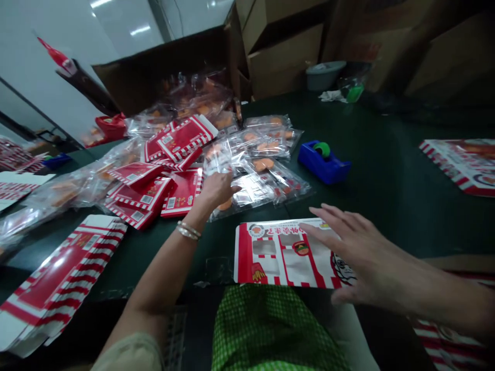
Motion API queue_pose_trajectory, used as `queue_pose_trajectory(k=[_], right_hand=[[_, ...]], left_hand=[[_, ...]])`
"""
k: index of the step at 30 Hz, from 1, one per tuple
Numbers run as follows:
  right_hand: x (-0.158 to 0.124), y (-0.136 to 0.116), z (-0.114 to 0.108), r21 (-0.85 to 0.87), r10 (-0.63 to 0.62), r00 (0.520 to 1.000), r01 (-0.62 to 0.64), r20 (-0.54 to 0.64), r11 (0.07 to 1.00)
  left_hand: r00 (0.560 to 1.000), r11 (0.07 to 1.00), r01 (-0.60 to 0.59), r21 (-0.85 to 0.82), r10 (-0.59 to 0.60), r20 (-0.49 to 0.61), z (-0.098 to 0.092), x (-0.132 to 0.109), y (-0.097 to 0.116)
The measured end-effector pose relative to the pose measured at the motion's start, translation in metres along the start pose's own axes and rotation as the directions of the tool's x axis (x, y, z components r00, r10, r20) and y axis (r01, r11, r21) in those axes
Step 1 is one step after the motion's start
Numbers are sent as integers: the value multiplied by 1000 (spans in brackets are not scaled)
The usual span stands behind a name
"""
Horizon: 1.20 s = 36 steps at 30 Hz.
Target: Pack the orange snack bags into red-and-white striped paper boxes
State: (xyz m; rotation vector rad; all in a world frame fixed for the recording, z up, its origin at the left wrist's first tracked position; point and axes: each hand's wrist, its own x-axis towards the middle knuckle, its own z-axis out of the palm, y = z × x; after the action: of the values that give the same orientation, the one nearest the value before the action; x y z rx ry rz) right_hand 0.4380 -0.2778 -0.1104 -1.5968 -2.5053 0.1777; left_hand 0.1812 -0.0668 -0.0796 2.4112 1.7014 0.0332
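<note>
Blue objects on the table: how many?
2: a tape dispenser right of the clear bags, and a small blue item at far left, unclear what. Others may be hidden.

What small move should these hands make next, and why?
Probably the left hand should lift one clear plastic packet of orange-coloured contents, since it already rests on that pile. The right hand is spread over the flat red-and-white carton, which lies unfolded nearest the person, so that seems the likely spot to bring the packet.
</note>
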Motion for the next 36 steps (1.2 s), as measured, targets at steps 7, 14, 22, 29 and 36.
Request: queue_pose_trajectory(k=[7, 14, 22, 29, 36], right_hand=[[12, 3, -2, 123, 57, 933, -107, 355, 987], [-10, 28, 9, 124, 72, 965, -106, 252, 987], [-27, 61, 27, 76, 82, 989, -92, 125, 993], [-23, 43, 3, 85, 140, 967, -162, 215, 983], [-54, 53, 13, 63, 123, 991, -127, 58, 990]], left_hand=[[981, 979, -39, -199, 76, 180, 4, 27, 18], [990, 783, 123, -610, -55, 129, -5, -47, -24], [924, 637, 381, -670, -278, 261, -5, -195, -81], [834, 856, -479, -192, 512, 204, -10, -108, -16], [874, 880, -255, -400, 387, 295, -15, -104, -32]])
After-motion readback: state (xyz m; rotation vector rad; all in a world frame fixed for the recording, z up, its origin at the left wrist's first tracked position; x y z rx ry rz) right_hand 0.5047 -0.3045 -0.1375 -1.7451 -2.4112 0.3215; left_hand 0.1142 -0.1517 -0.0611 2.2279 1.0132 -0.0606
